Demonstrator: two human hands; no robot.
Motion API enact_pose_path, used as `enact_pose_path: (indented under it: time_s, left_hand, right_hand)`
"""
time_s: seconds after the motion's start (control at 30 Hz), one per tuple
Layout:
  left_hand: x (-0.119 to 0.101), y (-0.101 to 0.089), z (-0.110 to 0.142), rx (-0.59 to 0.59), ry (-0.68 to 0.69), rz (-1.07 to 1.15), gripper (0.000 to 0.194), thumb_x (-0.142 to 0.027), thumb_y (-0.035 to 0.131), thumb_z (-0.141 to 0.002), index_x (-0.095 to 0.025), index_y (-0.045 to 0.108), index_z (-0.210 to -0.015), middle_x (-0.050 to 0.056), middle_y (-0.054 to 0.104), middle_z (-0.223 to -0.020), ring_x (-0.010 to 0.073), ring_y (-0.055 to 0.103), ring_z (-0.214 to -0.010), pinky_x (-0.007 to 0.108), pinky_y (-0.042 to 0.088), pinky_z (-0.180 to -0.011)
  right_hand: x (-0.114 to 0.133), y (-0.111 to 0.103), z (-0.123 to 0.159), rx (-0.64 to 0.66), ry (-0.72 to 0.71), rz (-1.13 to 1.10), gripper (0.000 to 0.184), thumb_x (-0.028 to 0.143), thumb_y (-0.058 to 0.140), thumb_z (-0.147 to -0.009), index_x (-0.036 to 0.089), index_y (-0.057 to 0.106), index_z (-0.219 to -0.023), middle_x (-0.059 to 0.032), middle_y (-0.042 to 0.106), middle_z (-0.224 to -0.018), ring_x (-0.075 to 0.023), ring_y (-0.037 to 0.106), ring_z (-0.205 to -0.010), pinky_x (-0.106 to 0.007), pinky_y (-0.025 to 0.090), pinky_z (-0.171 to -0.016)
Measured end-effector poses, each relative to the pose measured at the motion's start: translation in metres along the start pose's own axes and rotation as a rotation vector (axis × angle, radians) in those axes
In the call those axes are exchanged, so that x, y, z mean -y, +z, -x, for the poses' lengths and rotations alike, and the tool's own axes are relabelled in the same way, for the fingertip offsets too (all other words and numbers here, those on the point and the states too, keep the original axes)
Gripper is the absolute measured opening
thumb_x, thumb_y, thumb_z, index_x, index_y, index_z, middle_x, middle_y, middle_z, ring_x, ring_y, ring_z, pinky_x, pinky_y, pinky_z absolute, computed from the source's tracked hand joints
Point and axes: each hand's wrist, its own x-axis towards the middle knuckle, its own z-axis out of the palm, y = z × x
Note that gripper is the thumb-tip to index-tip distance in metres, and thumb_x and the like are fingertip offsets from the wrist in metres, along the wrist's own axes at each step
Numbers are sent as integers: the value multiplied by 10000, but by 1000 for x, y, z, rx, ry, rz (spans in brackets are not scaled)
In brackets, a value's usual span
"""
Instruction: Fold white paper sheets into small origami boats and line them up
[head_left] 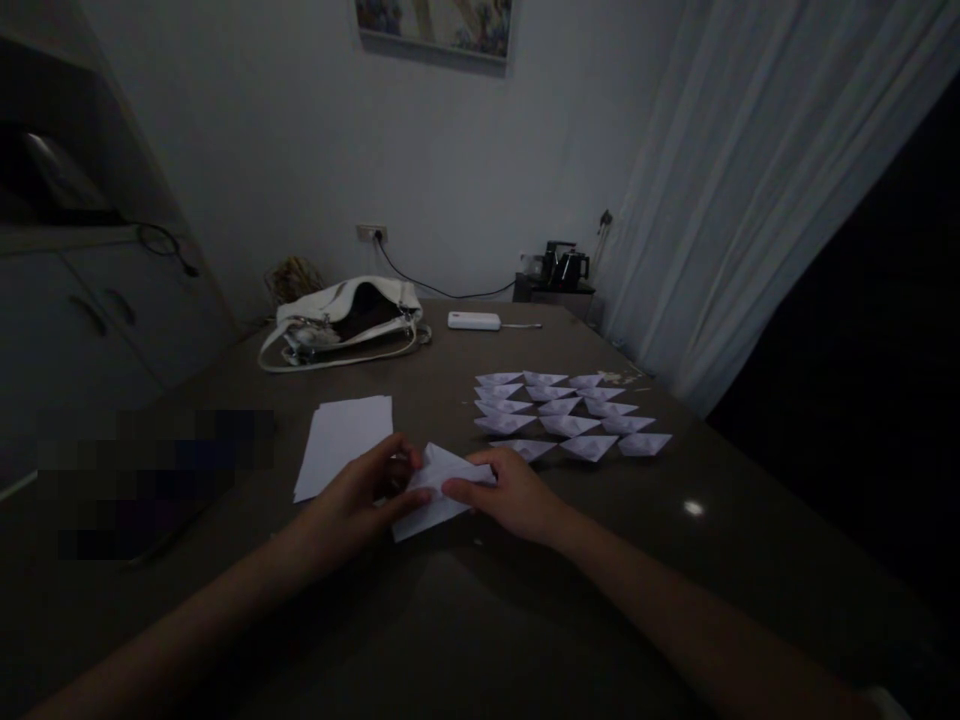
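A partly folded white sheet of paper [433,492] lies on the dark table [570,590] just in front of me. My left hand [358,497] pinches its left side, thumb and fingers pressed on the fold. My right hand [510,492] presses on its right side, fingers closed on the paper's edge. A stack of flat white sheets [341,440] sits just beyond my left hand. Several finished paper boats [566,412] stand in rows to the right of my hands.
A white handbag [345,320] lies at the far side of the table, with a small white box [473,320] beside it. A cabinet [90,310] stands at the left. Curtains [750,200] hang at the right. A kettle [564,264] sits on a small stand by the wall.
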Motion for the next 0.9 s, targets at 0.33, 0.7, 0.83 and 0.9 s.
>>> enact_pose_path:
  time_s: [0.33, 0.7, 0.83, 0.9]
  left_hand:
    - [-6, 3, 0, 10, -120, 60, 384, -514, 548, -801, -143, 584, -894, 17, 635, -677, 172, 581, -578, 240, 439, -498]
    - [-10, -1, 0, 40, -161, -20, 429, -551, 483, -817, -150, 608, -727, 6, 624, -498, 114, 486, -401, 192, 359, -412]
    - [-6, -3, -2, 51, -184, -37, 463, -563, 461, -823, -143, 610, -700, 5, 604, -482, 109, 472, -405, 194, 347, -411]
    - [-3, -4, -2, 17, -171, -56, 446, -553, 465, -827, -144, 593, -702, 10, 611, -525, 121, 500, -445, 201, 354, -420]
  right_hand:
    - [-6, -6, -6, -59, 56, -112, 400, 456, 476, -870, 139, 545, -637, 17, 497, -522, -70, 427, -449, -181, 301, -423]
    - [4, -10, -5, -105, 22, -41, 370, 315, 425, -917, 131, 577, -635, -6, 566, -531, -68, 445, -444, -179, 330, -449]
    - [2, -13, -5, -104, -2, -14, 365, 323, 441, -906, 135, 566, -619, -3, 552, -535, -72, 452, -458, -186, 332, -458]
    - [-2, -15, -7, -111, 9, -2, 358, 338, 460, -894, 141, 545, -608, 9, 519, -527, -74, 444, -462, -189, 326, -455]
